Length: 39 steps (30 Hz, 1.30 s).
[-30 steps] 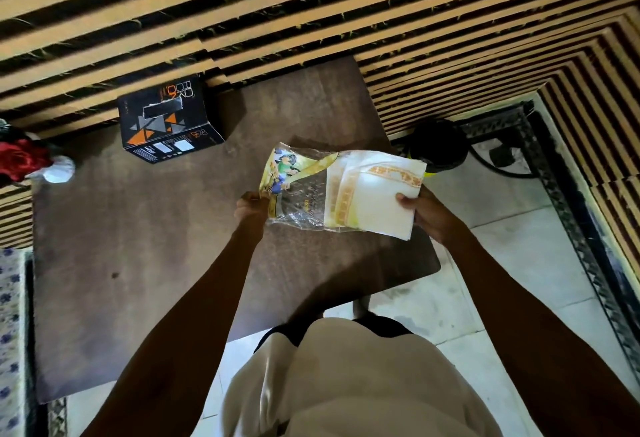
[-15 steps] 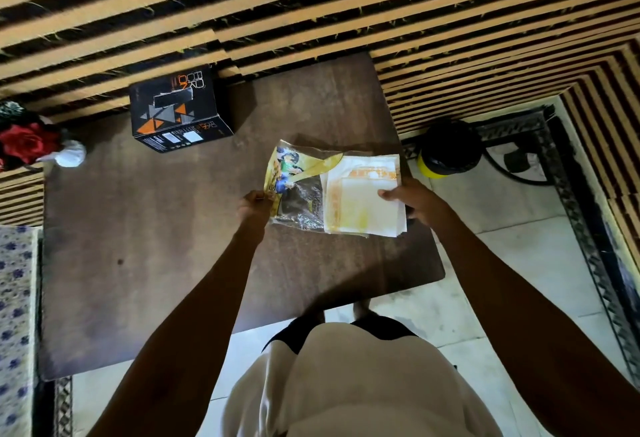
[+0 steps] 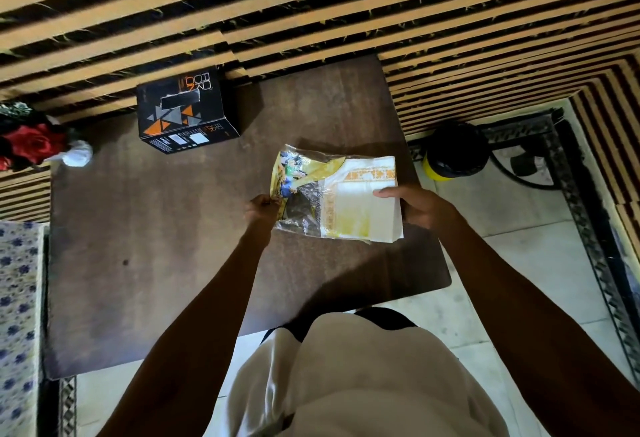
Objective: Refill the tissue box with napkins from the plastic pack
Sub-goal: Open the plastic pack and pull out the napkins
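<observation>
Left hand (image 3: 260, 208) pinches crinkled clear plastic pack (image 3: 300, 190); right hand (image 3: 420, 208) grips flat white napkins (image 3: 360, 208), half out.

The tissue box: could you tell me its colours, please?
Black tissue box with orange and grey triangles; head view.

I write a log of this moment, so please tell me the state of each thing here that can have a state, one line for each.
Pack: open at its right end, partly emptied, pinched at its left edge.
Napkins: a stack, partly pulled out of the pack.
Box: on the table, top slot empty, untouched.
Left hand: grip shut on the pack.
Right hand: grip shut on the napkins.
Table: bears the box.
</observation>
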Tool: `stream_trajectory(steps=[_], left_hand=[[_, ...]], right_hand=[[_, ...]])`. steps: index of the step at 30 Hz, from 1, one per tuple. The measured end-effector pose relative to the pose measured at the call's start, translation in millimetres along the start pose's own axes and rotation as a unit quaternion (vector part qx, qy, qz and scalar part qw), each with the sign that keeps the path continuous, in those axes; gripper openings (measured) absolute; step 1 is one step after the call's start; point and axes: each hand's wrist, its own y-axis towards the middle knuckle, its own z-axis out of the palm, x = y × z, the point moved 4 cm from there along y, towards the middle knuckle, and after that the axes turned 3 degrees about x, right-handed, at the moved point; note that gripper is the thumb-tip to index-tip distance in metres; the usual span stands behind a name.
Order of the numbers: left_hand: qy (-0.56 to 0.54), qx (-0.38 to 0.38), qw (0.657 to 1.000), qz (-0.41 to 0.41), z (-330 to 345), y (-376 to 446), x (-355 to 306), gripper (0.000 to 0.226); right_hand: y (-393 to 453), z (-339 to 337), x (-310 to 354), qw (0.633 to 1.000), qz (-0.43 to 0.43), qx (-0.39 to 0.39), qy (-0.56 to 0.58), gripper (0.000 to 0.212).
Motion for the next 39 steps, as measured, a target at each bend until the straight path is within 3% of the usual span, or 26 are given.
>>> stream_trajectory(steps=[2, 4, 6, 8, 11, 17, 20, 24, 29, 33, 37, 39], left_hand=[[-0.009, 0.009, 1.0, -0.001, 0.3, -3.6, -3.3, 0.029], [-0.015, 0.021, 1.0, 0.001, 0.9, -4.5, -5.0, 0.027], [-0.01, 0.022, 1.0, 0.01, 0.3, -5.3, -6.8, 0.017], [0.001, 0.011, 1.0, 0.016, -1.1, -7.2, -8.0, 0.006], [-0.001, -0.001, 1.0, 0.0, -0.1, -4.0, -4.3, 0.014], [-0.043, 0.004, 0.997, -0.067, 9.5, 3.1, 7.7, 0.022], [-0.024, -0.033, 0.996, -0.082, 16.6, -5.4, -1.4, 0.021], [-0.014, -0.059, 0.996, -0.07, 20.1, -17.4, -12.2, 0.02], [-0.011, -0.076, 0.995, -0.066, 13.9, -21.3, -9.0, 0.022], [-0.02, -0.082, 0.994, -0.072, 6.6, -22.6, -6.1, 0.024], [-0.054, -0.095, 0.99, -0.088, 1.7, -25.7, -5.3, 0.017], [-0.09, -0.093, 0.986, -0.105, 0.4, -21.2, 0.0, 0.017]], right_hand=[[0.2, 2.7, 1.1, 1.0, 0.016, -0.01, -0.011, 0.059], [-1.2, 2.6, 0.0, 0.997, 0.024, -0.058, -0.034, 0.048], [-2.7, 2.3, -1.3, 0.993, 0.014, -0.098, -0.058, 0.035], [-6.5, 4.0, 0.7, 0.99, -0.005, -0.118, -0.077, 0.036], [-19.7, 6.0, 11.2, 0.985, -0.064, -0.117, -0.106, 0.041], [-45.6, -7.6, 19.7, 0.968, -0.169, -0.169, -0.077, 0.018], [-51.0, -14.5, 19.7, 0.966, -0.161, -0.191, -0.069, 0.013], [-52.3, -20.9, 14.4, 0.968, -0.103, -0.218, -0.068, 0.028], [-55.2, -22.8, 6.7, 0.973, -0.085, -0.216, -0.005, 0.02], [-58.3, -20.3, 9.8, 0.982, -0.087, -0.168, 0.028, 0.023], [-67.5, -26.6, 15.2, 0.987, -0.088, -0.103, 0.092, 0.048], [-75.5, -31.1, 19.6, 0.986, -0.088, -0.08, 0.115, 0.045]])
